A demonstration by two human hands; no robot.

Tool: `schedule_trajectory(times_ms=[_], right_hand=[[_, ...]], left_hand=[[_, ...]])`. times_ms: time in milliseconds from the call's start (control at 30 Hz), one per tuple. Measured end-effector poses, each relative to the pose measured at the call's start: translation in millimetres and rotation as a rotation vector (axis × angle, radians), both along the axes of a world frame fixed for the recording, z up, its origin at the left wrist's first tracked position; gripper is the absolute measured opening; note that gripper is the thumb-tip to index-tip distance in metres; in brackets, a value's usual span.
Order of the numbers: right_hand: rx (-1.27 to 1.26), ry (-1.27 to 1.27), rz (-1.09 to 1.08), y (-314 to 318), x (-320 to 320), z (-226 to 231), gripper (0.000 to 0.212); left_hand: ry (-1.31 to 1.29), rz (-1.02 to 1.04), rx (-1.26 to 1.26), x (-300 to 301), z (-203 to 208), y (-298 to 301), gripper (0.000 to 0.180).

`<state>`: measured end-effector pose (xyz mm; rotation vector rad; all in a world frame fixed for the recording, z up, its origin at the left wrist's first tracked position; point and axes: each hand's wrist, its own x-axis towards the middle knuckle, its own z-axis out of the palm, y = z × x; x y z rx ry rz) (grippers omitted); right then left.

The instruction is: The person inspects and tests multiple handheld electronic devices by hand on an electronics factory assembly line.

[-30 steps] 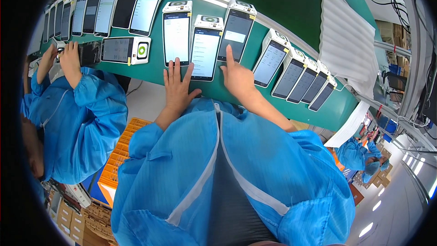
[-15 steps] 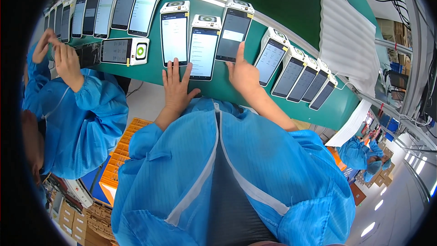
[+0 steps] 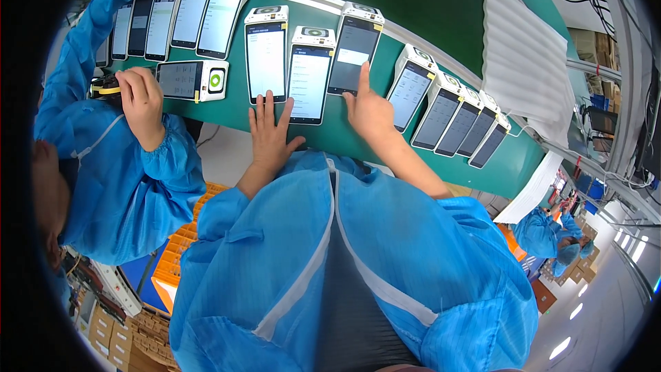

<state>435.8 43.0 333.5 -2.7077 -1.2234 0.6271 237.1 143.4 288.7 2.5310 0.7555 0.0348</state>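
Observation:
Three white handheld terminals with large touch screens stand before me on the green bench. My left hand (image 3: 270, 131) lies with fingers spread, its fingertips at the lower edges of the left terminal (image 3: 266, 58) and the middle terminal (image 3: 308, 86). Both of those show bright white pages. With its index finger stretched out, my right hand (image 3: 370, 111) touches the screen of the right terminal (image 3: 354, 48), which is dimmed around a light pop-up box. The thumb stands apart and the other fingers curl in. Neither hand holds anything.
More terminals (image 3: 450, 114) stand in a row at right, and another row (image 3: 194, 10) at far left. One terminal (image 3: 182, 79) lies sideways. A co-worker's hand (image 3: 142, 103) grips a yellow-and-black item beside it. White foam sheet (image 3: 520, 62) covers the bench's right edge.
My hands have barely moved. The co-worker's one arm has stretched far forward, the other hand has shifted right with a yellow-and-black item. One terminal screen in the left row has brightened.

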Motion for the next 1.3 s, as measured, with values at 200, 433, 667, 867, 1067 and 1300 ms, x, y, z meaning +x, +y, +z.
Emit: schedule_trajectory(times_ms=[200, 433, 667, 867, 1067, 1300], right_hand=[[-0.052, 0.040, -0.025, -2, 4, -2, 0.079], [0.115, -0.006, 0.008, -16, -12, 9, 0.079], [0.142, 0.022, 0.042, -21, -24, 8, 0.075], [0.108, 0.024, 0.037, -16, -20, 11, 0.075], [0.109, -0.031, 0.025, -4, -1, 5, 0.073], [0.061, -0.071, 0.037, 27, 18, 18, 0.065]], left_hand=[[0.023, 0.000, 0.004, 0, 0, -2, 0.093], [0.002, 0.004, 0.022, 1, 1, -2, 0.094], [-0.004, -0.009, 0.015, 3, 1, 0, 0.092], [-0.003, 0.000, 0.023, 0, -1, -1, 0.093], [-0.037, -0.020, -0.022, 4, 6, -2, 0.095], [-0.042, 0.029, 0.029, 4, -1, 2, 0.088]])
